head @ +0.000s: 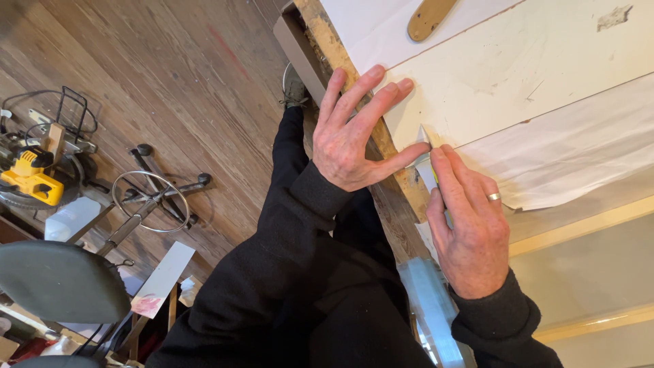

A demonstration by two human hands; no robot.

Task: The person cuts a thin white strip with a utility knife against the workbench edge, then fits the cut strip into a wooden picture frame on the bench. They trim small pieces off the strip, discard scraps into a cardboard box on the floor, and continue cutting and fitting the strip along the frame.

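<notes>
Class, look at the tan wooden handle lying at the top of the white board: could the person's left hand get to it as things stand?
Probably yes. The left hand lies flat on the board's edge holding nothing, and only bare white board lies between it and the tan wooden handle. How far the arm must stretch cannot be judged.

Left hand (pixel 351 133) lies flat, palm down, fingers spread and extended, thumb stretched sideways toward the other hand. Right hand (pixel 470 221) is curled closed in a grip, index finger extended forward along its top, a ring on the ring finger. Both forearms wear dark sleeves.
</notes>
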